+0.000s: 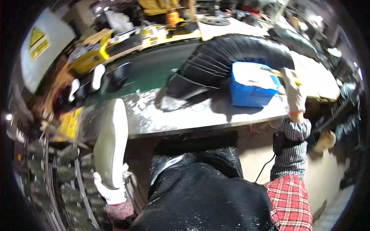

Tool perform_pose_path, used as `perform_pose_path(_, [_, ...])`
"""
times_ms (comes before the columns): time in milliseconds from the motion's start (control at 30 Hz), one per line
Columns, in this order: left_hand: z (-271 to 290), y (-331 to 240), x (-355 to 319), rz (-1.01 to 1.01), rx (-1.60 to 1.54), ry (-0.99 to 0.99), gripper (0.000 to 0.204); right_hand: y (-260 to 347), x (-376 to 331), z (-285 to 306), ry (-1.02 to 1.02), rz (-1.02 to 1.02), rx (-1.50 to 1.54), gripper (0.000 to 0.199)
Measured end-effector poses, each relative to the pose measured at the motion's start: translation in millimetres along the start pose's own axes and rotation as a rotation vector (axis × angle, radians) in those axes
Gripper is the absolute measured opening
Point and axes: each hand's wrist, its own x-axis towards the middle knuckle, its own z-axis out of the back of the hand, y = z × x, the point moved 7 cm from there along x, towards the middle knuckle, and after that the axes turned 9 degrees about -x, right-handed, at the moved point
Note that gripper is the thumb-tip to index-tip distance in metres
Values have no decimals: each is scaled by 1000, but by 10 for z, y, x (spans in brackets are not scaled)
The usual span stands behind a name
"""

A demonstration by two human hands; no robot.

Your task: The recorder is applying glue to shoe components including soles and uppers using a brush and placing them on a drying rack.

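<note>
My left hand, in a white glove, is closed around the lower end of an olive-green shoe. The shoe stands almost upright at the near left, its white sole facing right. At the right, my gloved right hand grips a brush by its yellowish handle, though its working end is hard to make out. That end reaches over a blue box, whose open top shows white material. The box stands on a worktop edge smeared with white.
A large black ribbed cover arches over a green conveyor belt. White-soled shoes lie on the belt's left. A yellow bin stands behind them. Racks holding dark green items flank my left arm.
</note>
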Motion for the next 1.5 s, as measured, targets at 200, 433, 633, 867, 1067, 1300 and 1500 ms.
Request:
perform_pose_path(200, [26,887,815,203,41,-159,74,-108,-107,-410,398,-590,325,26])
perform_pose_path(433, [495,1012,256,730,-165,-353,93,251,-126,-93,245,-552,576,19])
perform_pose_path(633, [795,983,456,673,-273,-310,89,3078,108,-349,432,295,1097,19])
perform_pose_path(867, [1168,964,429,648,-584,-96,83,3832,24,-1649,906,-534,1717,23])
perform_pose_path(1067, [1270,990,495,651,-346,-195,87,3855,24,-801,640,553,1342,22])
perform_pose_path(1300, [905,1002,680,656,-730,41,77,4051,367,-1305,879,-54,1497,17])
perform_pose_path(1500, [922,971,603,643,-659,-54,78,4159,116,-609,827,532,1287,12])
